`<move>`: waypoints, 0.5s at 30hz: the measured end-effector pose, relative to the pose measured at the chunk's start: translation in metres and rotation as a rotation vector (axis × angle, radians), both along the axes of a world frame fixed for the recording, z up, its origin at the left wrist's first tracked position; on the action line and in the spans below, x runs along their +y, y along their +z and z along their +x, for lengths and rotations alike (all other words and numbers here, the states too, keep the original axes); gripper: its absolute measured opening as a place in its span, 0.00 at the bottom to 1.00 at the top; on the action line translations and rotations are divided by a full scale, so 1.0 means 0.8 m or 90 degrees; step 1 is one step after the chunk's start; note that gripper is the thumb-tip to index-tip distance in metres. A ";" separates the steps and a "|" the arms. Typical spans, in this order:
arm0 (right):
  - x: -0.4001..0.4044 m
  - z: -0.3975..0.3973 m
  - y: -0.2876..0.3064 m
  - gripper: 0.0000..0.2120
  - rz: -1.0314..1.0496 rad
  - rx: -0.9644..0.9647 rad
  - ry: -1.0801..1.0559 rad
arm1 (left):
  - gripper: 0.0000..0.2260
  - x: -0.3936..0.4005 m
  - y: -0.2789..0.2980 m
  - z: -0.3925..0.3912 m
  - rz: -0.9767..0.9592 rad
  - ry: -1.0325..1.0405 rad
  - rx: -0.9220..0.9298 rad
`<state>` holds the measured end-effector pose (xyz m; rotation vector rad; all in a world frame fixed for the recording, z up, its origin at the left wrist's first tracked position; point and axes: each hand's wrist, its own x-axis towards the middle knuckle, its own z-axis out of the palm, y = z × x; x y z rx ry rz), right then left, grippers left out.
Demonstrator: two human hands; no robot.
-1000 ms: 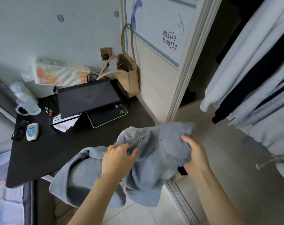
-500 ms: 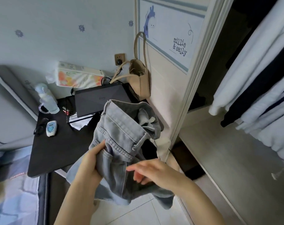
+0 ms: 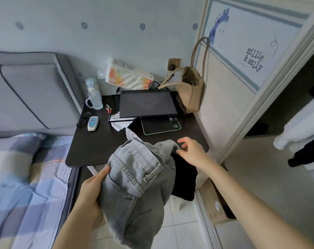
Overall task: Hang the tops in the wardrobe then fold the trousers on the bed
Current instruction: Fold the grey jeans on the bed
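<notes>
Left hand [image 3: 91, 191] grips grey jeans [image 3: 134, 186] near the back pocket, held over the floor between bed [image 3: 27, 177] and worktop [image 3: 98, 146]. Right hand [image 3: 192, 151] spread, fingertips touching the waistband edge. Denim looks heavy, floppy, non-slip; prob. best taken at waistband w/ both hands. Wardrobe door [image 3: 251, 56] reads "millie & sally".

Grey denim trousers [image 3: 133, 186] hang bunched, waistband uppermost, above the floor beside the bed [image 3: 23, 177], possibly inside-out.
</notes>
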<state>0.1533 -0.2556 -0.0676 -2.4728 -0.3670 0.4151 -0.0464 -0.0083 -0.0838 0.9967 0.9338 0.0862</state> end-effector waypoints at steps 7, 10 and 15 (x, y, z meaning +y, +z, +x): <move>0.105 0.071 -0.033 0.35 -0.118 0.146 0.088 | 0.12 0.063 -0.049 -0.011 0.188 0.056 0.076; 0.134 0.087 -0.048 0.43 -0.158 0.200 0.127 | 0.09 0.083 -0.055 -0.005 0.243 0.075 0.089; 0.183 0.094 -0.082 0.48 -0.220 0.232 0.158 | 0.41 0.061 -0.053 -0.022 0.433 -0.129 -0.094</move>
